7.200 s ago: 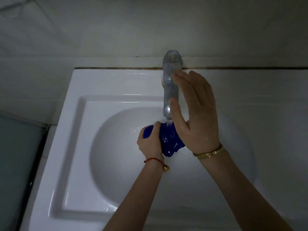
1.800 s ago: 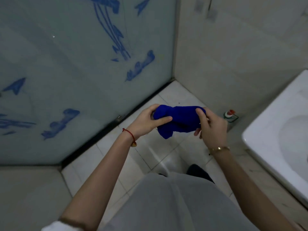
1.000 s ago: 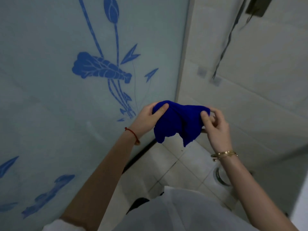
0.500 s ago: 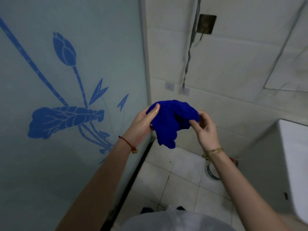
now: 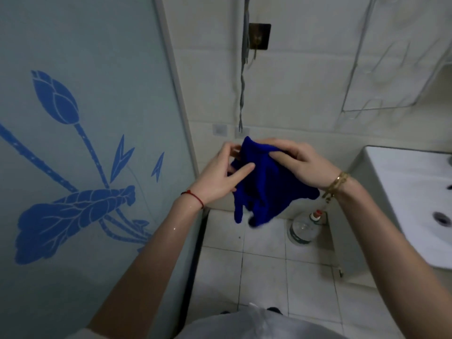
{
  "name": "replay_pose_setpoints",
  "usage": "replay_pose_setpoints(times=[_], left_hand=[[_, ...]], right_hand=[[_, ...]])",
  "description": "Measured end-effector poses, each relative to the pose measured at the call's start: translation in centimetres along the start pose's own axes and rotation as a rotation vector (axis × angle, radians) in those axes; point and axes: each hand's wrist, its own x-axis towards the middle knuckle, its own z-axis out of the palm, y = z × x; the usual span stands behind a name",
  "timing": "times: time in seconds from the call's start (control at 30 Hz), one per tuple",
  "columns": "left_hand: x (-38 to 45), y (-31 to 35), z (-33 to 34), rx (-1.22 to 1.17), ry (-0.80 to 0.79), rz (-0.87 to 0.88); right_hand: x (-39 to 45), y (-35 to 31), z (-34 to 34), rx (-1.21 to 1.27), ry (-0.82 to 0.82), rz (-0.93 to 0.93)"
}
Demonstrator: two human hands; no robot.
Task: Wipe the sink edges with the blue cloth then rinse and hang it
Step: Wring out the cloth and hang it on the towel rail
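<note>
Blue cloth (image 5: 263, 184) is hanging bunched in the air between both hands, in front of the tiled wall (image 5: 305, 81) and above the tiled floor (image 5: 264, 272), well apart from the sink (image 5: 401, 182) at the right edge of the view. The left hand (image 5: 220, 177) is gripping the cloth's left side, its thumb lying across the front of the fabric and the other fingers (image 5: 226, 150) curling round the upper edge. The right hand (image 5: 300, 165) is pinching the cloth's top from the right, fingers closing down over the upper fold. The lower part of the cloth is drooping in loose folds below both hands. A red string (image 5: 194, 196) is circling the left wrist and a gold bracelet (image 5: 336, 183) the right wrist. Above the hands, a dark square hook plate (image 5: 260, 36) is sitting on the wall with a thin cord (image 5: 242, 89) dangling from it. A clear plastic bottle (image 5: 304, 228) is standing on the floor beside the sink's base. A frosted glass panel (image 5: 80, 155) with blue flower patterns is filling the left side.
</note>
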Motion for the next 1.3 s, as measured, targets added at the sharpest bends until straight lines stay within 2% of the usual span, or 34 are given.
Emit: replay_pose_setpoints(times=[0.1,0.17,0.23,0.37,0.57,0.67,0.83,0.93,1.17,1.23,1.3], left_hand=[[1.4,0.5,-0.5,0.209,0.000,0.175],[2.5,0.6,-1.0,0.282,-0.097,0.277],[3.3,0.9,-1.1,0.286,-0.209,0.303],[4.1,1.4,-0.9,0.076,-0.306,0.222],[4.8,1.3,-1.8,0.016,-0.364,0.189],[4.9,1.7,-1.5,-0.041,-0.400,0.178],[5.4,3.0,-3.5,-0.049,-0.419,0.140],[5.7,3.7,-5.3,-0.023,-0.395,0.175],[6.3,6.1,-6.3,0.318,-0.170,0.195],[6.2,6.6,-6.3,0.413,-0.104,0.204],[6.1,7.0,-6.4,0.410,-0.076,0.217]], right_hand=[[0.3,-1.1,-1.7,-0.117,-0.145,0.012],[0.4,-1.4,-2.7,-0.145,-0.180,0.040],[0.4,-1.8,-3.7,-0.185,-0.153,0.047],[-0.2,-2.0,-5.4,-0.223,0.058,0.067],[-2.3,-2.8,-8.4,-0.336,0.445,0.097],[-3.2,-3.0,-9.3,-0.392,0.374,0.118],[-5.0,-2.9,-11.2,-0.310,0.216,0.191],[-6.0,-2.1,-12.3,-0.394,0.223,0.236],[-6.5,-1.4,-12.3,-0.656,0.494,0.081],[-6.5,-1.4,-12.3,-0.743,0.558,0.079],[-6.5,-1.3,-12.4,-0.802,0.655,0.120]])
